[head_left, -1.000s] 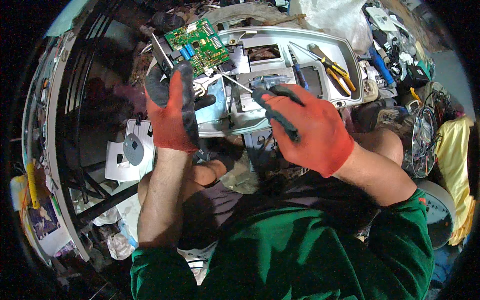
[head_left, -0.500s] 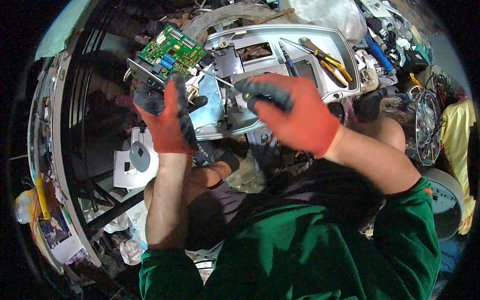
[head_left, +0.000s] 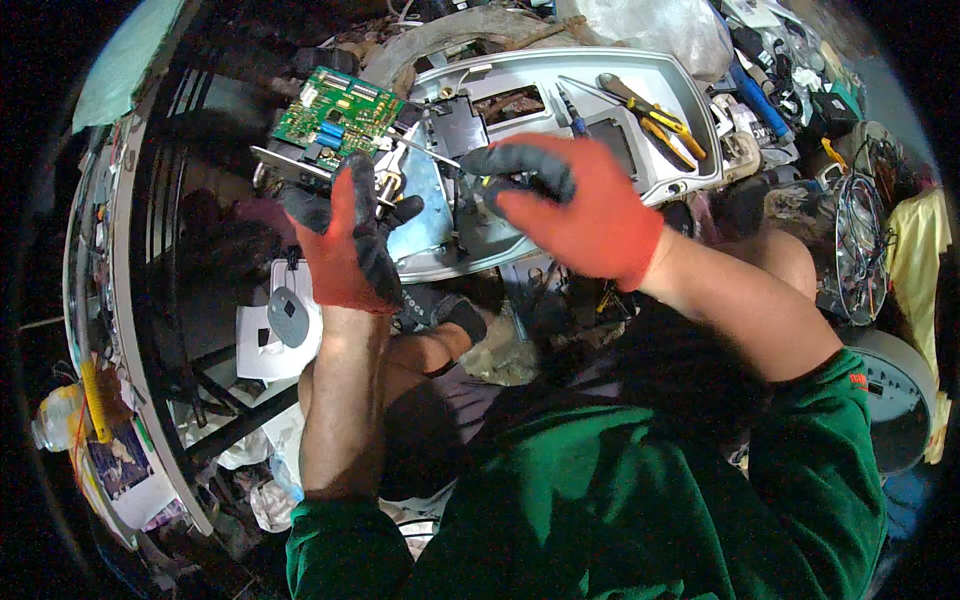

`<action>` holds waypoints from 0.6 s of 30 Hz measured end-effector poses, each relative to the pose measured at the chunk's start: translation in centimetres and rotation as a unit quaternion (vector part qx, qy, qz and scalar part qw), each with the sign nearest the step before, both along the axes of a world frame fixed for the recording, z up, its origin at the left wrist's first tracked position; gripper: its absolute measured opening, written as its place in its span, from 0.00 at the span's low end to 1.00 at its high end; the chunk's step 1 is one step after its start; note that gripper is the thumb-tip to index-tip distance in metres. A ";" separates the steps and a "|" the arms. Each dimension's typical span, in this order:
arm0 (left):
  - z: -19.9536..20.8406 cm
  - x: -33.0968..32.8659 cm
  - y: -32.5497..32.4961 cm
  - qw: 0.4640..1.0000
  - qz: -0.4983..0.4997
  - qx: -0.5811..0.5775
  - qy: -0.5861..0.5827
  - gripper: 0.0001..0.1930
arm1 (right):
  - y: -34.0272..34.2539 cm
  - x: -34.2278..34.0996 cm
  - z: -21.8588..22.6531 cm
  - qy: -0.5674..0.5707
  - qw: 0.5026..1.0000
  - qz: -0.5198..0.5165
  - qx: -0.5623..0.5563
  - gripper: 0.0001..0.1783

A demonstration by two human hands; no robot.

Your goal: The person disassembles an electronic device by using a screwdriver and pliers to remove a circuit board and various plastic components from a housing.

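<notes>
My left hand (head_left: 348, 240), in a red glove with dark grip patches, is closed on the lower edge of a green circuit board (head_left: 340, 108). The board carries blue cylindrical parts and a metal plate (head_left: 290, 162) along its near side. Beside my left fingers, a shiny metal fitting (head_left: 390, 180) hangs below the board's right corner. My right hand (head_left: 572, 210), gloved the same way, is closed round a screwdriver (head_left: 432, 151). Its thin shaft points up and left toward the board's right corner; the fingers hide most of the handle. Whether the tip touches the board I cannot tell.
Beyond my hands lies a light grey plastic housing (head_left: 700, 150). Yellow-and-black pliers (head_left: 662, 128) and another screwdriver (head_left: 573, 110) rest in it. A white plastic part (head_left: 262, 340) sits by my left forearm. Cables and scrap (head_left: 862, 235) crowd the right side.
The circuit board has dropped slightly and tilted in my left hand. My right hand has shifted a little up and left with the screwdriver.
</notes>
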State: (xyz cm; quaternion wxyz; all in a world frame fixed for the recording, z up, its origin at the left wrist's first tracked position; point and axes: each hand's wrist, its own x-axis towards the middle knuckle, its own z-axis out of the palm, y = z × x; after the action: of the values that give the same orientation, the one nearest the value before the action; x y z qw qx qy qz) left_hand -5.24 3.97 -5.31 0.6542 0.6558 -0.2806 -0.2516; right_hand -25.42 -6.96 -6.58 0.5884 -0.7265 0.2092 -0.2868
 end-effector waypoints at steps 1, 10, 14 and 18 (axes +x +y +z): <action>-0.1 0.1 0.3 0.999 -0.023 -0.005 0.036 0.20 | -0.4 0.0 0.0 0.017 1.000 0.010 0.019 0.19; -0.4 1.9 1.6 0.983 -0.152 0.016 0.104 0.17 | -2.4 -0.2 1.9 0.046 0.996 0.064 0.041 0.15; -1.2 1.8 1.2 0.983 -0.149 0.019 0.102 0.15 | -2.7 0.2 2.3 0.037 0.987 0.012 -0.159 0.11; -2.3 1.7 -0.5 0.990 -0.099 0.086 -0.044 0.17 | -3.9 -0.3 2.9 0.128 0.970 0.069 -0.196 0.13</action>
State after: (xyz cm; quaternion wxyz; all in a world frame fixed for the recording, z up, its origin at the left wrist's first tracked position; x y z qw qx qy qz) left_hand -3.54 3.48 -7.64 0.5542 0.6888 -0.3502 -0.3095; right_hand -25.73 -10.85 -3.67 0.4209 -0.8712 0.1717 -0.1854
